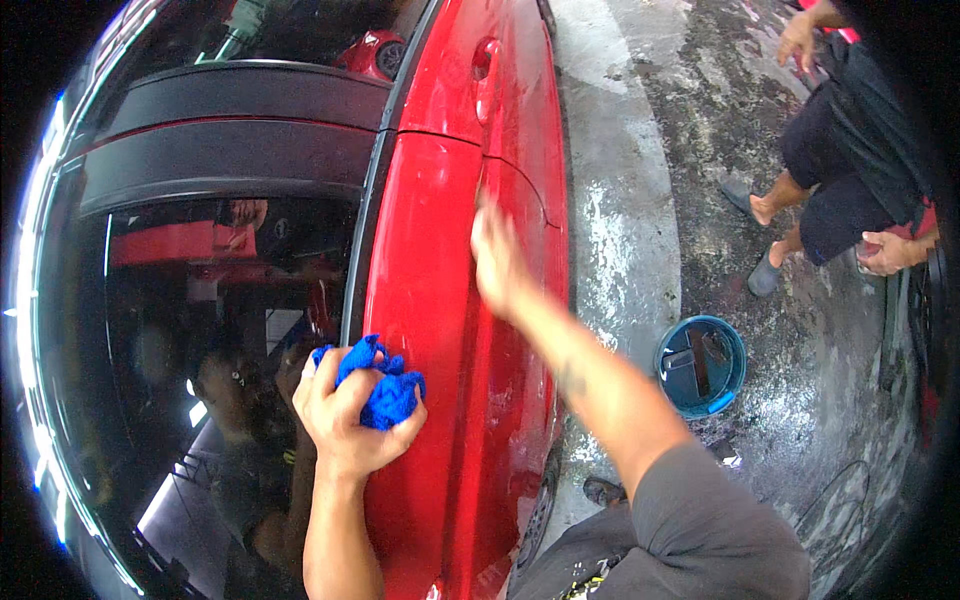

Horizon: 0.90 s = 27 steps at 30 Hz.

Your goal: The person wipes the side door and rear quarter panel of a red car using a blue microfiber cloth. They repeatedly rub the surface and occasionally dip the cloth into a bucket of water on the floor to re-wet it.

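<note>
My left hand [345, 410] is closed around a crumpled blue cloth [392, 398], held over the lower edge of the dark side window [240, 330]. Beneath it lies the red door [425, 240] of a car. Farther along the same door, my right hand [497, 258] is at the body crease below the window line. It is blurred by motion, so I cannot tell whether anything is under its fingers. A red door handle [487, 80] sits beyond it, past the seam between two panels.
On the wet, patchy floor [620, 250] to the right stands a blue bucket [742, 375] with dark liquid and something flat in it. At the upper right another person [850, 150] in dark clothes and grey clogs is seated. Black trim [365, 230] borders the window.
</note>
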Motion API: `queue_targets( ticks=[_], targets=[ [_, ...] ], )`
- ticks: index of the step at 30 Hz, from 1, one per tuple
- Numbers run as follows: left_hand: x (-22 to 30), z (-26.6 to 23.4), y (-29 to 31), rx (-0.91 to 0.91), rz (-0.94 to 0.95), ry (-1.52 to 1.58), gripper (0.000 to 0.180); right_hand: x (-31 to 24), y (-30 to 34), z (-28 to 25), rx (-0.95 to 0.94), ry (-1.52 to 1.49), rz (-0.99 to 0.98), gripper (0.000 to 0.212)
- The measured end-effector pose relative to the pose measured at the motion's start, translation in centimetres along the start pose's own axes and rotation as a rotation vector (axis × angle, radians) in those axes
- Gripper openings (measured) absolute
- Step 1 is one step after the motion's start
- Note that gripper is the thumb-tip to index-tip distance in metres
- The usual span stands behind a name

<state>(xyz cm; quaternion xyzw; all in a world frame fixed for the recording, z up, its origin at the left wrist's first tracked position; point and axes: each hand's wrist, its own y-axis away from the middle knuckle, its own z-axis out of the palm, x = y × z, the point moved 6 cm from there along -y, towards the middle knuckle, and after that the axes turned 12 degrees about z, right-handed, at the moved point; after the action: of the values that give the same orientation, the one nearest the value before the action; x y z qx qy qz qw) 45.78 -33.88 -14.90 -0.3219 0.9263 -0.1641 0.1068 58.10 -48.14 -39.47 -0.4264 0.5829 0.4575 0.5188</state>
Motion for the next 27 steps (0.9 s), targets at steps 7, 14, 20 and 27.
queue_targets(
  ticks=[7,14,20,27],
  targets=[
    [-1.8,0.3,0.2,0.025,-0.037,0.041,0.03,0.1,14.8,3.6,-0.149,0.334,-0.092,0.074],
    [-1.8,1.2,-1.1,0.032,-0.063,0.084,0.027,-0.6,-7.1,-2.1,0.011,0.415,0.066,0.069],
    [-1.6,0.1,-0.8,0.026,-0.077,0.075,0.03,-0.5,9.9,1.1,-0.179,0.455,-0.056,0.074],
    [-2.2,0.7,-0.7,-0.001,-0.122,0.076,0.025,-0.3,-0.1,0.1,-0.044,0.424,-0.049,0.073]
  ],
)
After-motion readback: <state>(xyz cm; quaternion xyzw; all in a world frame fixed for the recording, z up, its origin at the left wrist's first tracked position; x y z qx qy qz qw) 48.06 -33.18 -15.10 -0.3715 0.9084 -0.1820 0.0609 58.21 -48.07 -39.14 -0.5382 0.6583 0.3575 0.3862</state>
